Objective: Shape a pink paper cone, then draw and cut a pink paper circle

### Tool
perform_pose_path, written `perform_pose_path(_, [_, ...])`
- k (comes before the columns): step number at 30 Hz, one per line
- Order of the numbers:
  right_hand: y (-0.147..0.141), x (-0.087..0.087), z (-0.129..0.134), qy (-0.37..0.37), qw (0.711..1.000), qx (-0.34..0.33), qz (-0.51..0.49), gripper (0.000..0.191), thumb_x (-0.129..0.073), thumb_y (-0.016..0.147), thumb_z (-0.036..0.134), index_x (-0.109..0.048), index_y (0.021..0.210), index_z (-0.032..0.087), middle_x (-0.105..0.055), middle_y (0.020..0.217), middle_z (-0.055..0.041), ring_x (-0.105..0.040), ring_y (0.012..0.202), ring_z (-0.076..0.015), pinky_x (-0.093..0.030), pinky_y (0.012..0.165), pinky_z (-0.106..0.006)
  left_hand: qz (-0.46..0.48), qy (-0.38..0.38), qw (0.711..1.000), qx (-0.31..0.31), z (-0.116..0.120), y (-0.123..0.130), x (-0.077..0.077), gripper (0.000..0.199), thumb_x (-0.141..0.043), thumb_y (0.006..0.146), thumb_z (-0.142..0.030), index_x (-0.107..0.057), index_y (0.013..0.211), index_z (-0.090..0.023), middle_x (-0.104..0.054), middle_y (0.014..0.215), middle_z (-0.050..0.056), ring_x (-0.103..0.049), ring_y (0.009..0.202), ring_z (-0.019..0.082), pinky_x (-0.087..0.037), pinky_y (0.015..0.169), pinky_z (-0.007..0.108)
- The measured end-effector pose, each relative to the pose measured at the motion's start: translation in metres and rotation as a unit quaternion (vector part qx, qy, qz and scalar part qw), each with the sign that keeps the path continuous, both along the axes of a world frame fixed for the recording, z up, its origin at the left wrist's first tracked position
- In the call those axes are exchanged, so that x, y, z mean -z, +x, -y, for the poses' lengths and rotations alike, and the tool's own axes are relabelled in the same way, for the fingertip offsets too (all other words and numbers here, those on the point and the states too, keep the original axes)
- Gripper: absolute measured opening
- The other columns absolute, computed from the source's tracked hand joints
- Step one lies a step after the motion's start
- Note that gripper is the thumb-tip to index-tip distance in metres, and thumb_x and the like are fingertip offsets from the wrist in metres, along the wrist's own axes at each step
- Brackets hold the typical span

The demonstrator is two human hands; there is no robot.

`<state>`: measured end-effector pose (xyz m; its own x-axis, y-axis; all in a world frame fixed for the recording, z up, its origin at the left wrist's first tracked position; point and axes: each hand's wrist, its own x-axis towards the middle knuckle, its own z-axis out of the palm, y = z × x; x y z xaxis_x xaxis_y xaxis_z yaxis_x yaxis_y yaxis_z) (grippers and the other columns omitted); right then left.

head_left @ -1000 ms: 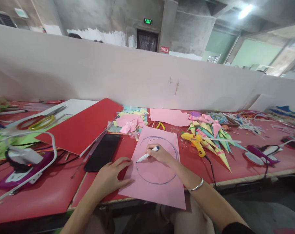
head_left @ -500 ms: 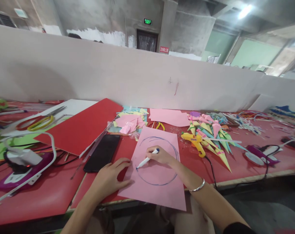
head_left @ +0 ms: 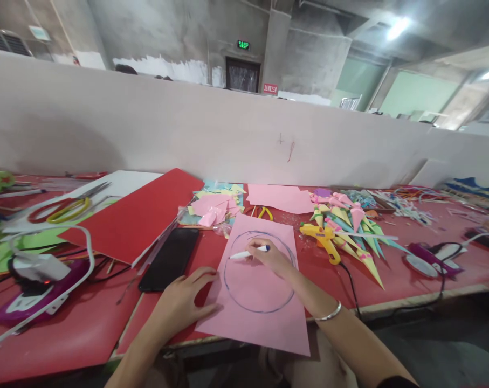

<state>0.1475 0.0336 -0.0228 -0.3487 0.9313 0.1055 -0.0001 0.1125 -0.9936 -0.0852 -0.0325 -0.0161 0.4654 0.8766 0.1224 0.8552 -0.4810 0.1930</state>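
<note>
A pink sheet of paper (head_left: 260, 331) lies in front of me and hangs a little over the table's front edge. It bears a large circle drawn in dark blue. In my right hand (head_left: 268, 256) I hold a white marker (head_left: 239, 254) with a dark blue end, its tip at the circle's upper left line. My left hand (head_left: 187, 296) is open, with its fingertips and thumb resting at the sheet's left edge. Just beyond that hand lies a black phone (head_left: 169, 260).
A yellow glue gun (head_left: 321, 237) lies right of the sheet, beside several paper cones (head_left: 355, 221). Red card (head_left: 137, 218), scissors (head_left: 68, 207) and a purple power strip (head_left: 38, 293) are on the left. Pink scraps (head_left: 215, 207) lie behind; a white partition (head_left: 207, 134) borders the table.
My right hand has moved the marker up along the circle's left side, and the line there now continues upward. My left hand stays at the sheet's edge. The view has tilted slightly up.
</note>
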Motion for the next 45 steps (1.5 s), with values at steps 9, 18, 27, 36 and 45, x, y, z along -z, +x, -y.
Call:
perform_pose_path(9, [-0.006, -0.006, 0.006, -0.007, 1.000, -0.024, 0.009, 0.018, -0.059, 0.072, 0.033, -0.059, 0.068, 0.016, -0.058, 0.068, -0.0002, -0.057, 0.067, -0.0139, -0.046, 0.066, -0.026, 0.018, -0.003, 1.000, 0.001, 0.001, 0.000, 0.000, 0.040, -0.060, 0.069, -0.044, -0.057, 0.105, -0.025, -0.059, 0.118, 0.003, -0.060, 0.099, 0.020, -0.045, 0.080, 0.028])
perform_pose_path(18, [-0.004, 0.003, -0.010, -0.003, 0.990, 0.138, -0.017, 0.026, -0.053, 0.073, 0.044, -0.059, 0.075, 0.019, -0.060, 0.072, -0.0029, -0.057, 0.067, -0.0153, -0.046, 0.059, -0.025, 0.024, -0.010, 1.000, -0.009, 0.002, 0.001, -0.001, 0.041, -0.061, 0.068, -0.043, -0.059, 0.105, -0.024, -0.059, 0.121, 0.004, -0.060, 0.101, 0.022, -0.046, 0.082, 0.032])
perform_pose_path(27, [-0.001, 0.008, 0.002, 0.005, 0.993, 0.115, -0.016, 0.023, -0.056, 0.072, 0.042, -0.061, 0.075, 0.019, -0.061, 0.074, -0.0026, -0.058, 0.066, -0.0147, -0.048, 0.063, -0.026, 0.042, -0.027, 0.998, 0.038, 0.017, 0.005, -0.008, 0.034, -0.054, 0.074, -0.039, -0.062, 0.104, -0.026, -0.062, 0.117, 0.003, -0.060, 0.102, 0.020, -0.047, 0.087, 0.028])
perform_pose_path(36, [0.013, 0.012, 0.018, 0.035, 0.991, 0.123, 0.025, 0.022, -0.054, 0.074, 0.039, -0.060, 0.077, 0.019, -0.061, 0.079, -0.0027, -0.055, 0.068, -0.0142, -0.046, 0.067, -0.026, -0.001, 0.032, 0.999, -0.027, -0.038, 0.033, -0.028, 0.033, -0.033, 0.086, -0.029, -0.061, 0.102, -0.023, -0.064, 0.108, 0.004, -0.062, 0.093, 0.019, -0.048, 0.074, 0.027])
perform_pose_path(45, [0.019, 0.010, 0.015, 0.029, 0.993, 0.116, 0.021, 0.021, -0.052, 0.074, 0.040, -0.057, 0.071, 0.020, -0.059, 0.069, -0.0003, -0.054, 0.063, -0.0138, -0.044, 0.061, -0.025, -0.072, 0.015, 0.997, -0.027, -0.098, 0.058, -0.016, 0.029, -0.039, 0.083, -0.022, -0.057, 0.106, -0.020, -0.056, 0.121, 0.010, -0.060, 0.093, 0.022, -0.046, 0.064, 0.027])
